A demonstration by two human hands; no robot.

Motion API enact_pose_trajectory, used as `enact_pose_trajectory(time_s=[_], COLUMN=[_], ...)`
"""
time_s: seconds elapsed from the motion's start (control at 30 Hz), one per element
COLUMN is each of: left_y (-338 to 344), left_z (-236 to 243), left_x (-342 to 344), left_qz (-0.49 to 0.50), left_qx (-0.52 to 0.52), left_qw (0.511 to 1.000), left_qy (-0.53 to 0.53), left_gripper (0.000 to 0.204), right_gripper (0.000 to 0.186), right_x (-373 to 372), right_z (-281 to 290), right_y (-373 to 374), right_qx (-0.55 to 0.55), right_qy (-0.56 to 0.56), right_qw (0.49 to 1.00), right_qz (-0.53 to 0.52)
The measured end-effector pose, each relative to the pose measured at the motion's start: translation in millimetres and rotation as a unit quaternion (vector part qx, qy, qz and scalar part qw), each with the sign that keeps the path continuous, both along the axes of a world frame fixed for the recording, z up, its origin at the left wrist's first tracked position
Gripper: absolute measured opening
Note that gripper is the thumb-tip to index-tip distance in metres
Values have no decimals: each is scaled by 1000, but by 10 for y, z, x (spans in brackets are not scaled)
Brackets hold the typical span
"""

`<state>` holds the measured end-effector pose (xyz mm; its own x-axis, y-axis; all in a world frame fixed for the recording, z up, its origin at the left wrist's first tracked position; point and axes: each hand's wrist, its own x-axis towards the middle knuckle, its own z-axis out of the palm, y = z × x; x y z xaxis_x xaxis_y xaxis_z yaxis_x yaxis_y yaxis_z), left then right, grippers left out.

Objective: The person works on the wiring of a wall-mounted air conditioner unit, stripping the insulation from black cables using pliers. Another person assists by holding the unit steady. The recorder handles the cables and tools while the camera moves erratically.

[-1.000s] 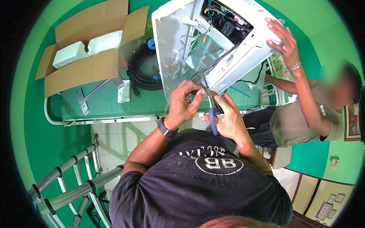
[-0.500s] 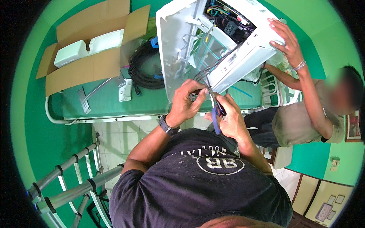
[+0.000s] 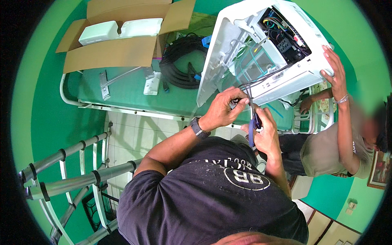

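Thin dark cables [image 3: 250, 90] hang from a white air-conditioner unit [image 3: 292, 83], which is tilted up with its inside wiring exposed. My left hand [image 3: 224, 109] is closed, pinching these cables between thumb and fingers. Just to its right, my right hand [image 3: 266, 130] is closed around a hand tool with blue handles [image 3: 251, 132]. Its upper end meets the cables beside my left fingertips. Whether it is scissors or pliers I cannot tell, because my fingers cover part of it. A co-worker's hand [image 3: 335, 73] steadies the unit's right end.
The unit is over a green-topped bed [image 3: 134, 96] with a white metal frame. Left of it are a coil of black cable [image 3: 175, 61], metal brackets [image 3: 105, 85] and an open cardboard box [image 3: 110, 57] with white parts. A folded metal ladder [image 3: 83, 179] stands at the lower left.
The whole view has shifted, so the unit, bed and my hands appear farther right and slightly lower. Both my hands keep their grips, and the co-worker's hand stays on the unit.
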<state>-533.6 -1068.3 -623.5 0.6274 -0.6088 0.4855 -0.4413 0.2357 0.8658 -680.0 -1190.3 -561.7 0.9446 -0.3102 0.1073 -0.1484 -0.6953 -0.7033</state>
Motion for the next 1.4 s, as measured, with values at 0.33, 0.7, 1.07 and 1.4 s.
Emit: enact_pose_trajectory(time_s=[0.33,0.7,1.07,1.4], left_y=[42,-39,-4,-76], left_z=[-111,-168,-201,-103], left_x=[147,218,230,91], left_qz=[-54,-76,-61,-25], left_qx=[17,-25,21,2], left_qw=[996,991,995,1000], left_qy=[65,105,78,15], left_gripper=[13,16,13,8], right_gripper=[72,73,71,71], right_x=[114,151,193,59], right_z=[-69,-101,-35,-76], right_y=[-6,-91,-105,-158], right_qx=[-5,-54,-59,-52], right_qy=[-8,-14,-8,6], right_qw=[1000,998,998,999], right_qz=[5,9,28,12])
